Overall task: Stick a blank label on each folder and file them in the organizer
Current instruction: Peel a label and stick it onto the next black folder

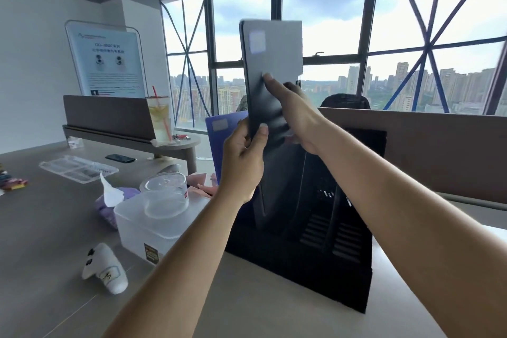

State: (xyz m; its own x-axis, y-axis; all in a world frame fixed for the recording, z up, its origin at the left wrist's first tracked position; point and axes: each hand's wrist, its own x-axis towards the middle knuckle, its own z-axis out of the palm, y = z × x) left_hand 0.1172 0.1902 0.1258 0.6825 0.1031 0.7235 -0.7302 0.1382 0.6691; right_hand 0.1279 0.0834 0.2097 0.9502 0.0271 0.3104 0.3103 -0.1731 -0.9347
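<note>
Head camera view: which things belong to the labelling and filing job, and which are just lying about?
Job: black folder, its label, blue folder, black organizer, left hand, right hand.
Lying about: drink cup, tissue pack, translucent box, phone, plastic tray.

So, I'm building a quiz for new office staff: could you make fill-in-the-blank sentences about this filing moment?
1. Number of hands gripping the grey folder, left hand and right hand: ____.
2. Its label sits near its ____ end.
3. The other folder, beside the left hand, is coloured ____.
4. The drink cup holds a ____ straw.
Missing words: two, top, blue, red.
</note>
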